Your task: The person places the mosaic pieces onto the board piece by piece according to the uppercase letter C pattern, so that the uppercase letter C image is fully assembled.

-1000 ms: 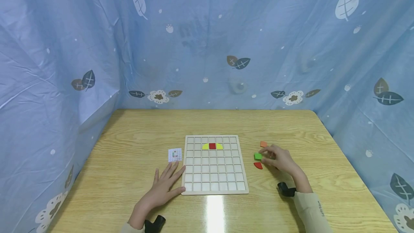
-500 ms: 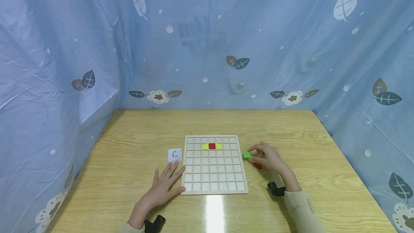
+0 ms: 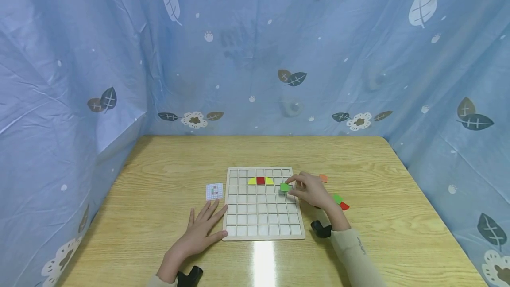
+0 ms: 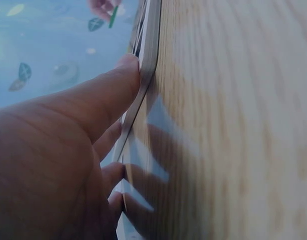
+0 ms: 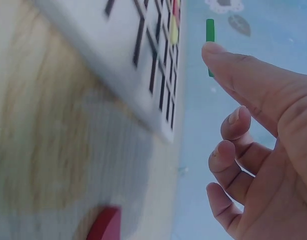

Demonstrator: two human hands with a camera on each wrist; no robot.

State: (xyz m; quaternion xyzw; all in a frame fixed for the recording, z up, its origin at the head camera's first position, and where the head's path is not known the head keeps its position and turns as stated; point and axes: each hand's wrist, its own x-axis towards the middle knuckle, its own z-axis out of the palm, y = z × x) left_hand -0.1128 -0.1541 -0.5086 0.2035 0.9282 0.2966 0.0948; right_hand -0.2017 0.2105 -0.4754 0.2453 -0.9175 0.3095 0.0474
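My right hand (image 3: 312,189) pinches a green square tile (image 3: 284,187) between thumb and fingers. The tile hangs over the right part of the white grid board (image 3: 256,236); in the right wrist view the green tile (image 5: 210,30) shows edge-on, raised above the board. Near the board's top row of cells sit a red square tile (image 3: 260,180) and two yellow quarter-round tiles, one on each side of it. My left hand (image 3: 201,230) lies with spread, straight fingers at the board's left edge, its thumb (image 4: 118,82) touching the rim at the lower left corner.
A small card (image 3: 214,191) with a printed grid pattern lies left of the board. Right of the board are an orange piece (image 3: 323,178), another green piece (image 3: 338,199) and a red quarter-round piece (image 3: 344,206). A blue patterned curtain (image 3: 255,56) hangs behind the table.
My right hand has carried the green tile leftward from the loose pieces to over the board. Another green piece and a red piece now show behind the wrist. The left hand has stayed still.
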